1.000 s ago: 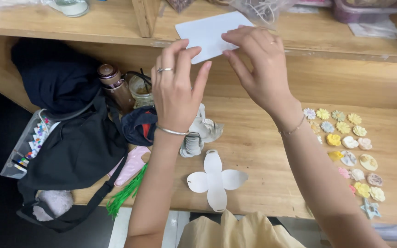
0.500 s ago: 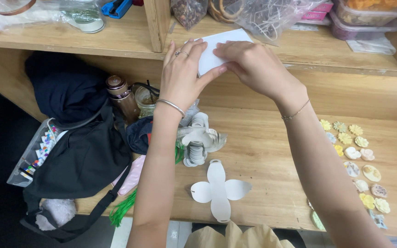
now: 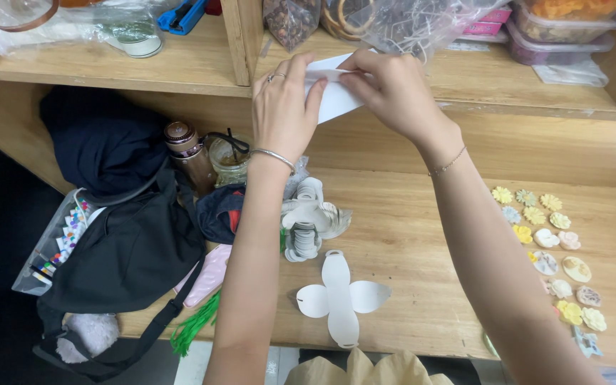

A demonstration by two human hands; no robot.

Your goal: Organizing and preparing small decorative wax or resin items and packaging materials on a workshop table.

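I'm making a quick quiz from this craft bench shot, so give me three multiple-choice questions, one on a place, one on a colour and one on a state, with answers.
1. Where does the flat four-petal cutout lie?
A. on the upper shelf
B. on the wooden table near its front edge
C. inside the black bag

2. What colour is the folded paper held up?
A. white
B. red
C. green

3. How is that paper held?
A. by the left hand alone
B. lying loose, untouched
C. pinched between the left hand and the right hand

Answers: 1 B, it rests on the wooden table below the arms. 2 A, it shows plain white. 3 C, fingers of both hands grip it.
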